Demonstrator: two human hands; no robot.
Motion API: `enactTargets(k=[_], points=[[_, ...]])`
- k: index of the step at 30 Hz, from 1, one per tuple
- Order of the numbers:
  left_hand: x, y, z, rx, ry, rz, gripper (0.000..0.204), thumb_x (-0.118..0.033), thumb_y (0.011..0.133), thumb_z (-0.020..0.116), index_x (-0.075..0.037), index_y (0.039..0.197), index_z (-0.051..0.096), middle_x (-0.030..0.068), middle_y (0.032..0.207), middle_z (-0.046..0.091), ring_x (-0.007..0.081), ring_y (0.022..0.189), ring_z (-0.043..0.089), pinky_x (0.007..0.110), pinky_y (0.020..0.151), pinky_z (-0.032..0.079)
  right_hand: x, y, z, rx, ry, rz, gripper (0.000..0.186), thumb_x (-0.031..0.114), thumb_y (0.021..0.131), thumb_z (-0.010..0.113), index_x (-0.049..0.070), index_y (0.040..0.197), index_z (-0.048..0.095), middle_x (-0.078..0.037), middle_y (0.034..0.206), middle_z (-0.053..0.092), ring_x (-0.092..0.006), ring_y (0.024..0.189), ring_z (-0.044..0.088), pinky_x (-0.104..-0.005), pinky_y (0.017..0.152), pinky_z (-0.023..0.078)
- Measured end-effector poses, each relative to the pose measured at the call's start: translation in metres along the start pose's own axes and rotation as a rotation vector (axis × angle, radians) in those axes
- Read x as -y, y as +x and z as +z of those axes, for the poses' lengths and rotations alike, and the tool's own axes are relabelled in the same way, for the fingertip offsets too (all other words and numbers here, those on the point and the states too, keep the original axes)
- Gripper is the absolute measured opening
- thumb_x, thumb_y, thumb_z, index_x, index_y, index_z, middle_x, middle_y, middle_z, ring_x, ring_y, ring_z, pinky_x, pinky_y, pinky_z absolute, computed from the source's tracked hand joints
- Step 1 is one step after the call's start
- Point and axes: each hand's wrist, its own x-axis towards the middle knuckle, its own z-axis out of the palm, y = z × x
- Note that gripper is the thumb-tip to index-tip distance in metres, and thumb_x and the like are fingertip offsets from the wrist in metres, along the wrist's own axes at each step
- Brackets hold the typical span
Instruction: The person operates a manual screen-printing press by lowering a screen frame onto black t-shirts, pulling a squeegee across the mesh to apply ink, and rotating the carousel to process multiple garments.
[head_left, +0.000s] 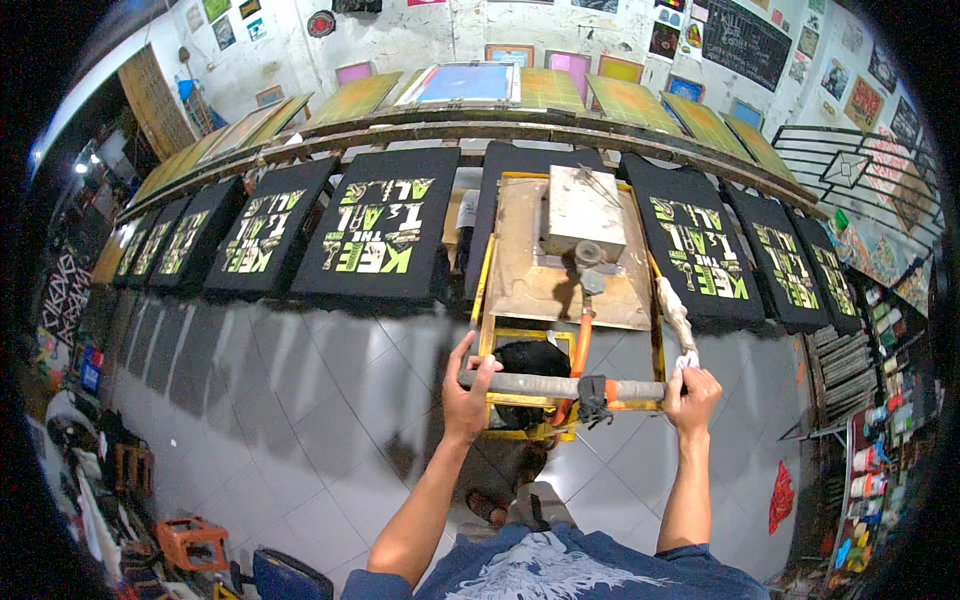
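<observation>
A wheeled cart with a yellow metal frame (487, 290) stands in front of me. It carries a broad tan panel (520, 290) with a pale metal box (586, 195) on top, over one black shirt. Across its near side runs a grey, tape-wrapped handlebar (535, 386). My left hand (465, 398) grips the bar's left end, thumb over the top. Around the right end my right hand (690, 400) is closed in a fist, beside a whitish wrapped cable (674, 312). An orange hose or cord (585, 325) drops from the box past the bar.
Black shirts with green and white print (370, 225) lie on boards in a long row, both sides of the cart. Behind them lean screen frames (460, 83). An orange crate (192, 544) sits lower left; shelves with bottles (868, 460) line the right. Grey tiles (330, 400) cover the floor.
</observation>
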Motion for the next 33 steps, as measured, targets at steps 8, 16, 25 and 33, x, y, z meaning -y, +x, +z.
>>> enactTargets(k=[8,16,25,33], points=[[0.011,-0.021,0.028,0.141,-0.053,0.048,0.054,-0.015,0.103,0.060,-0.001,0.151,0.042,0.0081,0.098,0.067,0.0144,0.091,0.066,0.031,0.087,0.051,-0.035,-0.014,-0.021,-0.026,-0.071,0.007,0.028,0.008,0.088,0.058,0.001,0.064,0.045,-0.017,0.059,0.044,-0.0352,0.053,0.045,-0.0455,0.052,0.033],[0.021,-0.004,0.027,-0.056,0.097,0.326,0.027,-0.017,0.089,0.065,-0.005,0.113,0.067,0.0033,0.098,0.066,0.0121,0.083,0.055,0.031,0.079,0.049,-0.053,-0.020,0.003,-0.085,-0.001,0.028,0.019,0.008,0.094,0.059,-0.001,0.079,0.065,-0.018,0.065,0.054,-0.0351,0.058,0.049,-0.0452,0.055,0.036],[0.082,0.009,0.030,-0.057,0.163,0.344,0.040,-0.040,0.088,0.061,-0.004,0.106,0.060,0.0061,0.088,0.059,0.0155,0.080,0.058,0.033,0.076,0.048,-0.017,-0.002,-0.018,-0.184,-0.124,-0.067,0.035,0.032,0.097,0.069,0.001,0.081,0.075,-0.017,0.064,0.065,-0.0374,0.057,0.060,-0.0466,0.054,0.048],[0.054,0.007,0.036,-0.186,0.228,0.526,0.039,-0.037,0.090,0.059,-0.005,0.112,0.063,0.0035,0.084,0.056,0.0115,0.076,0.052,0.031,0.071,0.043,-0.012,0.013,-0.024,-0.130,-0.054,-0.170,0.046,0.016,0.095,0.065,0.007,0.055,0.044,-0.013,0.053,0.046,-0.0347,0.050,0.048,-0.0473,0.049,0.039]])
